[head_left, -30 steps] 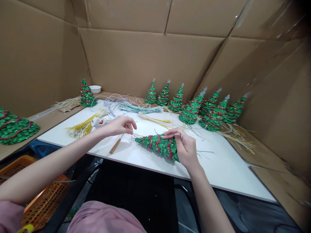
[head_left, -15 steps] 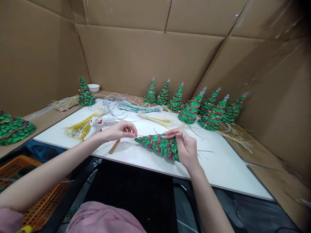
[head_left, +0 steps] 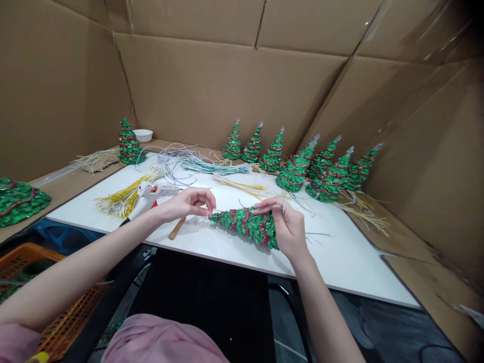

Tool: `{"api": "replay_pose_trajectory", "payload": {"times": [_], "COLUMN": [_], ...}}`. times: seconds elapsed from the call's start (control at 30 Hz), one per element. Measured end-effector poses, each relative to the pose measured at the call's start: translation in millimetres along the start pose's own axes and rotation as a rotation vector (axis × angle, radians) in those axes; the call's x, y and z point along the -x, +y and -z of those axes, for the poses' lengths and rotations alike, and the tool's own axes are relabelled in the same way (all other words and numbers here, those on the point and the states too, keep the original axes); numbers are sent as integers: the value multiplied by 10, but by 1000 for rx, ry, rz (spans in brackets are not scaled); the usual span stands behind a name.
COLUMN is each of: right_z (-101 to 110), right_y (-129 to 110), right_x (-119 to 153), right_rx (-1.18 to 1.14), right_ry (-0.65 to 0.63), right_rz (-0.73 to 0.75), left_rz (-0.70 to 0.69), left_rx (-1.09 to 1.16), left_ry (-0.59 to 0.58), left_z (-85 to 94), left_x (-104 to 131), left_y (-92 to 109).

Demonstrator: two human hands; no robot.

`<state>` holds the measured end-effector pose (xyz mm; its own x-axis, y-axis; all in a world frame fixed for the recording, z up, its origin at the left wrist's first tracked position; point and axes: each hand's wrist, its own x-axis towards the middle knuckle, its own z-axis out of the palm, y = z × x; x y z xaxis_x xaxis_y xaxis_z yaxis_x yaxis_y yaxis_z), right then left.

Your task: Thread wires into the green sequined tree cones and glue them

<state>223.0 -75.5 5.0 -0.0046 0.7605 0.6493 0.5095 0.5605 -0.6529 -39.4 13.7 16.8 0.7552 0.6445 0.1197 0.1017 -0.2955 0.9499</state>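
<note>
A small green Christmas tree point(head_left: 242, 225) with red glittery garlands lies on its side over the white board point(head_left: 340, 252), its tip pointing left. My right hand point(head_left: 289, 227) is closed around the wide base end, fingers laid along the upper side. A thin silvery thing shows by its fingers; I cannot tell what it is. At the tip, my left hand point(head_left: 196, 202) pinches with thumb and fingertips; what is between them, perhaps something small and clear, is too small to make out. Beside the left hand lies a brown-handled tool point(head_left: 177, 228), and behind the wrist a white glue gun point(head_left: 151, 194).
Several decorated trees point(head_left: 295, 169) with clear toppers stand at the back right. Another tree point(head_left: 129, 143) stands near a white bowl point(head_left: 142, 135). Bundles of yellow wires point(head_left: 123, 196) and green-white wires point(head_left: 215, 166) lie on the board. Cardboard walls point(head_left: 196, 85) surround it; an orange basket point(head_left: 71, 322) sits lower left.
The view has shifted slightly, so the scene sits a little further left. Both hands keep nearly the same hold, with the left fingers still at the tree's tip.
</note>
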Motion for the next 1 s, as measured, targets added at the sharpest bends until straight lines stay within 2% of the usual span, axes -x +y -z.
{"api": "replay_pose_trajectory", "payload": {"times": [0.27,0.63,0.7,0.8,1.0], "right_z": [22,16,4,-16,-49], "right_y": [-35,-33,-27,-24,-31], "right_x": [-23,-32,-33,-24,23], "right_rx": [-1,10,10,-5,7], "right_ry": [-21,-28,-21,-8,31], "right_rz": [-16,-1,3,-1,-16], "left_rz": [32,12,-11,-63,-153], "left_rx": [-178,-333,-374,-501,-827], "left_ry": [-81,-47,-1,159,481], "left_z": [63,96,107,101,61], "left_x": [-10,10,76,255,906], "left_y": [109,140,169,244,329]}}
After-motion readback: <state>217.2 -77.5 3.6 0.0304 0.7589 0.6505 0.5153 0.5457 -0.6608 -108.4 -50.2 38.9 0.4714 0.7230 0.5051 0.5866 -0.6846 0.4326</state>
